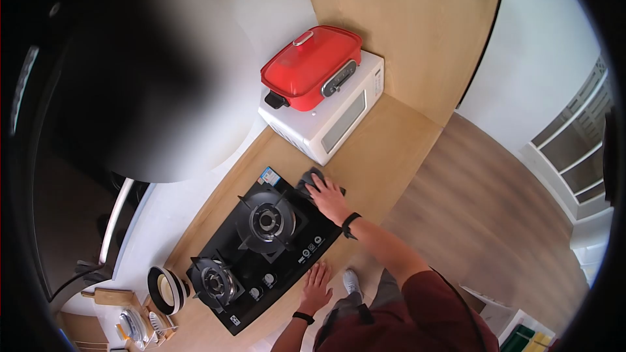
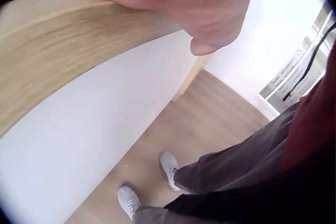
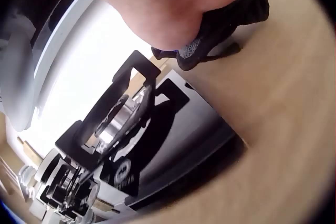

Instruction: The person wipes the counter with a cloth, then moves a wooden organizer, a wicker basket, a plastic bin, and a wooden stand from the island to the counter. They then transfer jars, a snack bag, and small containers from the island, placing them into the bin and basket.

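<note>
My right hand lies over a bunched dark grey cloth at the right end of the black gas stove. Its fingers are spread and fairly straight on top, pressing the cloth. In the right wrist view, folds of the cloth stick out from under the hand, over the wooden counter beside the stove corner. My left hand rests flat at the counter's front edge, fingertips right by the stove's front side. The left wrist view shows this hand on the wooden edge, its fingertips hidden.
Raised burner grates stand on the stove. A white microwave with a red electric cooker on top stands behind the cloth. To the left are a black-rimmed bowl, a cutting board and a clear rack.
</note>
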Demonstrator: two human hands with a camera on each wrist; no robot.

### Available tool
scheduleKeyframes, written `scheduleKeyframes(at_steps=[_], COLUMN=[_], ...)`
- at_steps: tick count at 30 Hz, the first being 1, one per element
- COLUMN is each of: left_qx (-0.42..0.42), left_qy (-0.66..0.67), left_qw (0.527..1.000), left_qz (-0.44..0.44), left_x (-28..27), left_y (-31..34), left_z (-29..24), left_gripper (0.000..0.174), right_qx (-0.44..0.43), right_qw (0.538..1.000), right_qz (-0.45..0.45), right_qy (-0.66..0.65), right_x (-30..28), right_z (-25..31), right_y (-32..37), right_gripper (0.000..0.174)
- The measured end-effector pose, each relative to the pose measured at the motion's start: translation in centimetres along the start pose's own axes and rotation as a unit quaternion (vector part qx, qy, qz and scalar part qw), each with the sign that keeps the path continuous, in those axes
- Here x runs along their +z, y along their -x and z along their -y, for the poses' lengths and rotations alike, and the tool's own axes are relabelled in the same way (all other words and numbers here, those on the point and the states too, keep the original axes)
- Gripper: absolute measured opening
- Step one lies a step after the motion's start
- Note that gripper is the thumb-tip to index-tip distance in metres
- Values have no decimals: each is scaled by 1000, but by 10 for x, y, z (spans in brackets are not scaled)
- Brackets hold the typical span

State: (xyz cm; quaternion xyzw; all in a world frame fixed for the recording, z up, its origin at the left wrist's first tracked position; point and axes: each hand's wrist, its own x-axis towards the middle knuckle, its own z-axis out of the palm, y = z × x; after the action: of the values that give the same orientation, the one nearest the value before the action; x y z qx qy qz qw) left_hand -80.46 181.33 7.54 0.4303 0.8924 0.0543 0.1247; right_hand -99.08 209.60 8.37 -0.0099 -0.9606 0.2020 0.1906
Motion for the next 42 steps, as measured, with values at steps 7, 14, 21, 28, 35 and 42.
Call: scheduleKeyframes(at_steps=[7,14,21,28,35,42], left_qx=[-33,-39,-33,-34,-78,-85], left_qy=[-7,-6,9,-23,34,101], left_qw=[999,999,999,999,996,989], left_qz=[20,16,-10,-3,-23,-73], left_x=[13,15,8,17,20,15], left_y=[1,2,-2,0,-2,-15], left_z=[2,0,-1,-1,-9,-25], left_gripper=[78,73,74,76,78,73], right_qx=[-23,40,73,-92,13,260], right_qw=[1000,996,985,994,991,949], right_qz=[13,19,16,17,92,-12], right_qy=[-3,78,153,49,95,180], right_x=[72,54,-6,-21,-56,-102], right_z=[7,3,-10,-27,-144,-281], right_y=[-105,-71,23,31,9,14], right_gripper=[44,49,53,54,58,62])
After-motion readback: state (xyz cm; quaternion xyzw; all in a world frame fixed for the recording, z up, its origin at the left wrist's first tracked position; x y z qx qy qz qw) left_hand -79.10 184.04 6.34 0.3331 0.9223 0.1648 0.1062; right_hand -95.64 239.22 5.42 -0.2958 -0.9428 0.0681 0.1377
